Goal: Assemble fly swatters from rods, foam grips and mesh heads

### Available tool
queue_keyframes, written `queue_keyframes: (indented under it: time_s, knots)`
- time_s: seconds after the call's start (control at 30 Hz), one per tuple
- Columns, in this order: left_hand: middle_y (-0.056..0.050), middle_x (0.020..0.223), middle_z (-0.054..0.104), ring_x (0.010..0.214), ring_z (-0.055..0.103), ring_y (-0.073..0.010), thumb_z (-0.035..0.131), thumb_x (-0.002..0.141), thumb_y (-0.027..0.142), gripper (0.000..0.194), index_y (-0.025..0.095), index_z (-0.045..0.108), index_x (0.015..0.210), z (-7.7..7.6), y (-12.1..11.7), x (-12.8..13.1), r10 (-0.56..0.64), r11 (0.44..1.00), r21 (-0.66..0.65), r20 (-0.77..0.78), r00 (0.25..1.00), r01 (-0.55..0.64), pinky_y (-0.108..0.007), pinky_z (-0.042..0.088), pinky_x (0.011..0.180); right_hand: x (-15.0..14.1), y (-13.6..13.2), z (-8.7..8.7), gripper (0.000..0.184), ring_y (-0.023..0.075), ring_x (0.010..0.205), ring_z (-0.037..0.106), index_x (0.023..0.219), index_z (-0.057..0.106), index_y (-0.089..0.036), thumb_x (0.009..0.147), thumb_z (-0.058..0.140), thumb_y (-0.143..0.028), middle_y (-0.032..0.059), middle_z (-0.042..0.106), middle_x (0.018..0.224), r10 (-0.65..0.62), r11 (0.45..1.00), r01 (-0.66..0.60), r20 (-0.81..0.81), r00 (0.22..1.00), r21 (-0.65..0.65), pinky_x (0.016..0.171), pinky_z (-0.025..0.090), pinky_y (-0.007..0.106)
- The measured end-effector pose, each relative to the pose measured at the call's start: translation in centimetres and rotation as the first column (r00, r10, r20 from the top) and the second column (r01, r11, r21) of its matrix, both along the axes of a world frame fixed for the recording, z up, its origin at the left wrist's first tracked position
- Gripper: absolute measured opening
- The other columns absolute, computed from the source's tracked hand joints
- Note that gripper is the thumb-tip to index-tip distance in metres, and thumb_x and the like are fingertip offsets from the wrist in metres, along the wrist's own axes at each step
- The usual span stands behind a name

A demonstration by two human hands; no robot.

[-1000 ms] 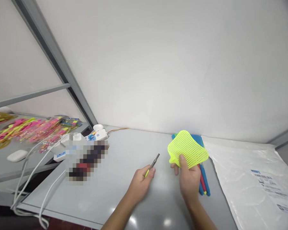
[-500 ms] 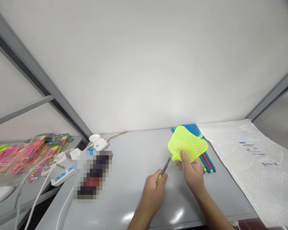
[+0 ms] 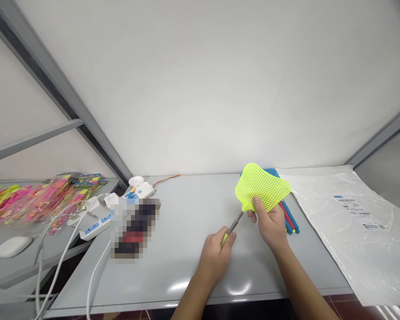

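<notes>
My left hand [image 3: 214, 257] is closed around a fly swatter handle [image 3: 234, 223], a silver metal rod with a bit of yellow-green grip showing. Its rod points up and right. Between thumb and fingers, my right hand [image 3: 272, 226] pinches a yellow-green perforated fly swatter head [image 3: 258, 186] by its lower edge. The rod's tip meets the narrow neck of the head; how far it goes in I cannot tell. Behind the head and right hand, blue and red swatter handles [image 3: 289, 218] lie on the grey table [image 3: 186, 213], partly hidden, with a blue edge above them.
A white plastic mailing bag [image 3: 350, 249] with a label covers the table's right side. On the left are a blurred-out dark object [image 3: 135, 235], power strips [image 3: 95, 230] and white cables [image 3: 62, 249]. Packaged pink and yellow items [image 3: 46, 200] lie on the neighbouring table.
The rod in my left hand has moved up and right, closing the gap to the head's neck. My right hand still holds the head. The whole view has shifted slightly.
</notes>
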State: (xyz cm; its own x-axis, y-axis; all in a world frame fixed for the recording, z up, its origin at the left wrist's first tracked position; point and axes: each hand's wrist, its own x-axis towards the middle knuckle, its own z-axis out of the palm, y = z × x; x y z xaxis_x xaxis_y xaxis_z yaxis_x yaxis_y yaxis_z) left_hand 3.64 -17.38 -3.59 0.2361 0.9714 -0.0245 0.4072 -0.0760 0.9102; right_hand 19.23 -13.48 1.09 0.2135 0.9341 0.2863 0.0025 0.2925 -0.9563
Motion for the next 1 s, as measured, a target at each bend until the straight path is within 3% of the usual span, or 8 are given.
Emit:
queue_keyframes:
  time_s: [0.47, 0.83, 1.0]
  knots:
    - [0.006, 0.057, 0.032, 0.054, 0.032, -0.0103, 0.036, 0.096, 0.046, 0.038, 0.019, 0.045, 0.071, 0.0, 0.0, 0.0, -0.013, 1.000, -0.017, 0.070, 0.997, 0.014, -0.025, 0.022, 0.053, 0.1, 0.3, -0.5, 0.028, 0.0097, 0.051, 0.049, 0.071, 0.055, -0.018, 0.092, 0.053, -0.037, -0.0016, 0.052, 0.059, 0.030, 1.000, -0.030, 0.009, 1.000, -0.004, 0.043, 0.036, 0.023]
    - [0.006, 0.058, 0.033, 0.054, 0.031, -0.0101, 0.036, 0.096, 0.046, 0.038, 0.019, 0.050, 0.075, -0.1, 0.1, -0.1, -0.025, 1.000, -0.008, 0.072, 0.997, 0.026, -0.026, 0.021, 0.053, -0.1, 1.1, -1.5, 0.023, 0.0079, 0.047, 0.043, 0.076, 0.053, -0.020, 0.089, 0.059, -0.038, -0.0040, 0.049, 0.060, 0.088, 0.992, -0.108, -0.252, 0.964, -0.069, 0.041, 0.031, 0.023]
    - [0.006, 0.057, 0.032, 0.052, 0.029, -0.0102, 0.036, 0.096, 0.046, 0.037, 0.019, 0.052, 0.077, 0.0, 0.1, -0.1, -0.013, 1.000, -0.012, 0.078, 0.997, 0.014, -0.026, 0.020, 0.052, -0.2, 1.2, -1.8, 0.024, 0.0085, 0.046, 0.044, 0.074, 0.054, -0.019, 0.087, 0.060, -0.039, -0.0033, 0.050, 0.059, 0.031, 0.998, -0.042, -0.197, 0.980, -0.054, 0.040, 0.030, 0.024]
